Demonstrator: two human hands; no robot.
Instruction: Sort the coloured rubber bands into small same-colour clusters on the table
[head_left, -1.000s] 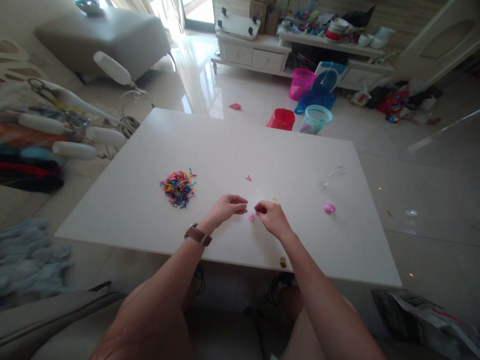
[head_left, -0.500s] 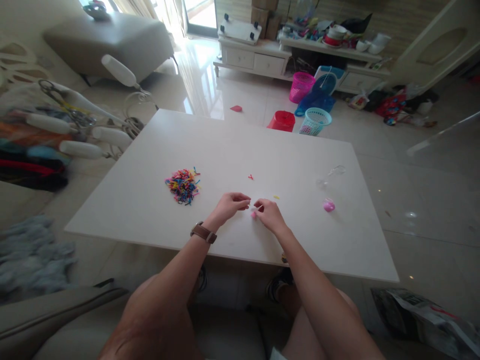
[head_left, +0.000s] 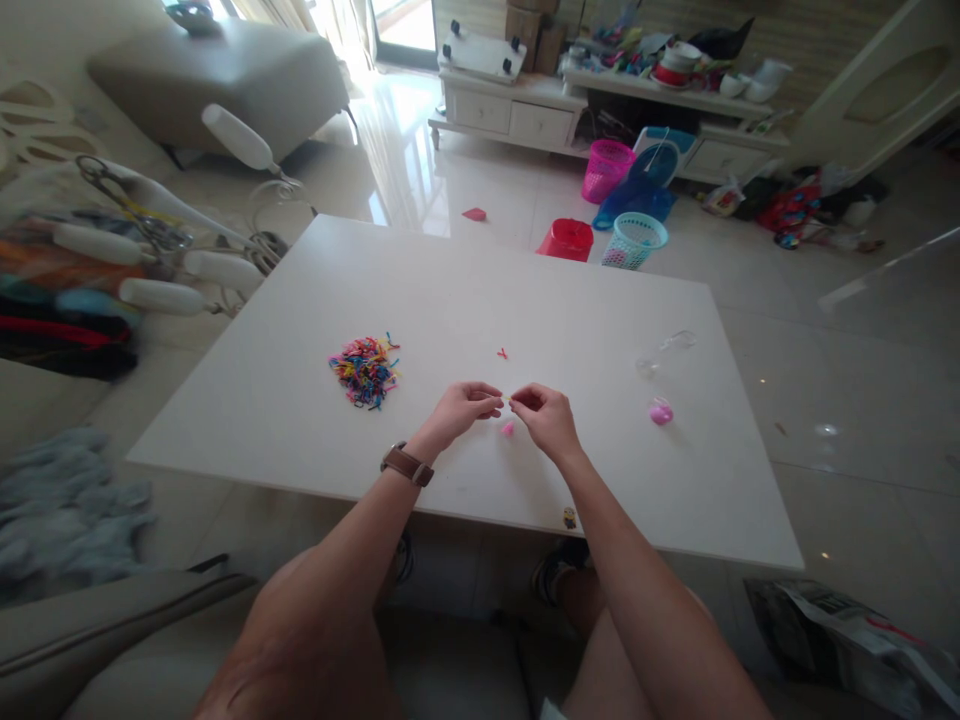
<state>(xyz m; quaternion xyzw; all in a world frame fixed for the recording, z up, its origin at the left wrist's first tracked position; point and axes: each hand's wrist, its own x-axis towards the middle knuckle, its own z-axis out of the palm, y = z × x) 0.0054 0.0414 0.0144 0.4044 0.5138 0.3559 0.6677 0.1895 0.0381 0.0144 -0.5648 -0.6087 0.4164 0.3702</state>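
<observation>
My left hand (head_left: 471, 402), with a brown-strapped watch (head_left: 407, 464) on the wrist, is closed in a pinch above the white table (head_left: 450, 300); what it grips is too small to make out. Facing it, my right hand (head_left: 546, 412) pinches a small yellow strip (head_left: 506, 398) that shows between the fingertips of both hands. Just below them a small pink piece (head_left: 508, 428) lies on the tabletop. A red piece (head_left: 502, 354) rests beyond the hands. To the left is a heap of small multicoloured strips (head_left: 365, 372).
At the right lie a pink rounded object (head_left: 661, 412) and a clear plastic piece (head_left: 679, 341). A small yellow-and-dark figure (head_left: 569, 518) is at the near edge. Past the far edge stand a red stool-like object (head_left: 568, 240) and a light-blue basket (head_left: 634, 240).
The yellow strip that lay right of my hands is now up between the fingertips. My right hand has lifted off the pink piece, which stays on the table. My left hand has barely moved.
</observation>
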